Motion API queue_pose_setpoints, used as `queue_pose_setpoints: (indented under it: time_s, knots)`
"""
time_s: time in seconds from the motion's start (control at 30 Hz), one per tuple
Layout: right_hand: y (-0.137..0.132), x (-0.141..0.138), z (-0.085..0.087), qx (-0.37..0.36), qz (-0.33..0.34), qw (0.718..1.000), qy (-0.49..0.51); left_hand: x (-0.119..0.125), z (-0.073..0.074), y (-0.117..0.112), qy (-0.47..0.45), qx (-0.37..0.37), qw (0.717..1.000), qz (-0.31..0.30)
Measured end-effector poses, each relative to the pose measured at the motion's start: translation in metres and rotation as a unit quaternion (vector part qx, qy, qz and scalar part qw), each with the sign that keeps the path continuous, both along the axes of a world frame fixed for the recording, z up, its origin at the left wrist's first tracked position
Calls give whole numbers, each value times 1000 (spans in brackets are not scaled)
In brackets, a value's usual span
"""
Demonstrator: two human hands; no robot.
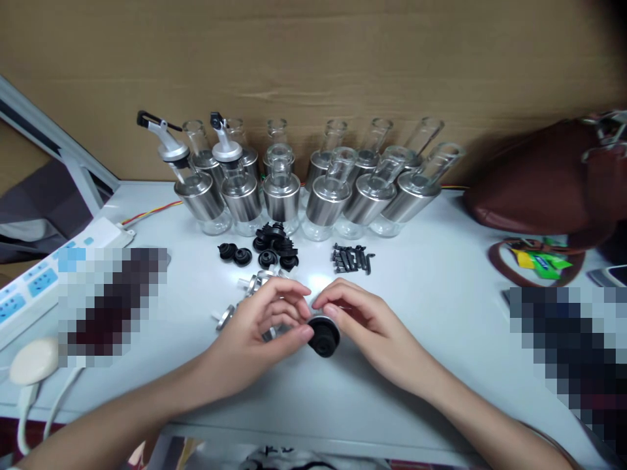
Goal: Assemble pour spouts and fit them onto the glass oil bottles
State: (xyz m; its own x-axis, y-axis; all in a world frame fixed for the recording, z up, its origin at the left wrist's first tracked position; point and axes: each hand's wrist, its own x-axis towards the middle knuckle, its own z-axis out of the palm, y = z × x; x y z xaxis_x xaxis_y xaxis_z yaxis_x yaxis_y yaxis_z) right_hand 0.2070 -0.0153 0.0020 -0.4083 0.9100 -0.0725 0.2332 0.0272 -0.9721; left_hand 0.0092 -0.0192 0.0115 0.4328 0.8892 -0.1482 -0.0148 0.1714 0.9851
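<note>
On the white bench [441,294], just in front of some loose metal spouts [255,282], the left hand [267,323] is curled with thumb and forefinger pinched on a black ribbed stopper [324,338] held just above the surface; the right hand [365,320] closes its fingertips on the same piece from the other side. Seating it well likely calls for a steady pinch and a square, straight push. Its long axis seems to run toward the person, ribbed end nearest, though fingers hide the far end
</note>
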Motion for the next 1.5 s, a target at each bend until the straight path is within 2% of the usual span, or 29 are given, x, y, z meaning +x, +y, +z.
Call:
queue_pose_setpoints:
  time_s: [0.2,0.33,0.53,0.63,0.77,0.93,1.03,1.17,1.27,1.5]
  knots:
    - [-1,-5,0,-97,-18,995,24,1,-1,-2,-1,19,999,-47]
    - [-2,-6,2,-142,-13,987,72,3,-4,-1,31,61,997,-48]
    - [-2,-1,3,-133,-2,977,166,0,-2,5,82,111,990,-32]
    - [-1,0,2,-111,-19,977,180,-1,1,6,89,141,985,-38]
    - [-1,0,3,-97,-47,981,164,-1,4,2,54,93,992,-66]
    - [0,0,4,-66,-54,984,155,-1,3,-2,41,74,995,-51]
    - [-1,1,5,-47,-45,985,157,0,3,-3,33,67,996,-49]
    - [-5,3,5,-26,1,991,133,3,4,-2,9,13,1000,-15]
    - [-7,1,5,-47,23,994,99,4,4,-2,2,-5,1000,-15]
    - [-6,-1,11,-94,51,994,37,3,5,-2,22,19,999,-28]
